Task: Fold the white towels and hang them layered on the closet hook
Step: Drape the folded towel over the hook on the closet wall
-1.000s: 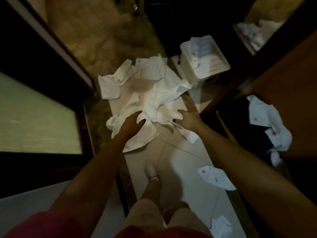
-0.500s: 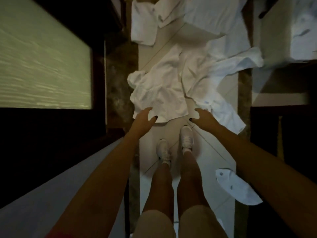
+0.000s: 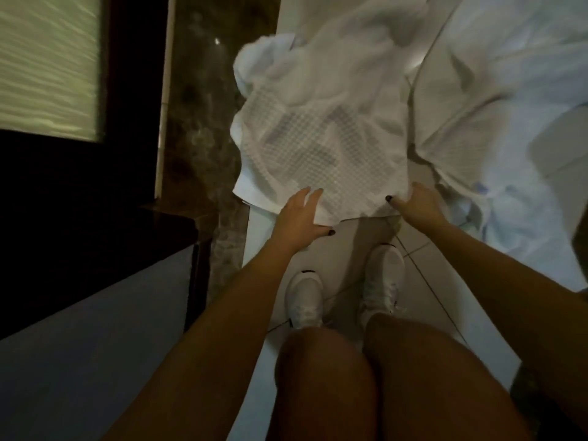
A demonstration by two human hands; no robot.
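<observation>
A white waffle-weave towel (image 3: pixel 321 148) lies crumpled on the pale tiled floor just ahead of my feet. My left hand (image 3: pixel 299 218) holds its near edge, fingers on top and thumb below the hem. At the towel's near right corner, my right hand (image 3: pixel 416 206) grips the cloth with the thumb on top; its fingers are hidden behind the cloth. More white towels (image 3: pixel 509 122) lie heaped to the right, overlapping each other. No closet hook is in view.
My two white shoes (image 3: pixel 305 300) stand on the floor tiles (image 3: pixel 353 243) right behind the towel. A dark marble strip (image 3: pixel 197 122) and a dark cabinet with a frosted panel (image 3: pixel 47 58) close off the left side.
I have bent down closer, so the towels fill the upper view. Both hands went from hovering over the towel's near edge to taking hold of it.
</observation>
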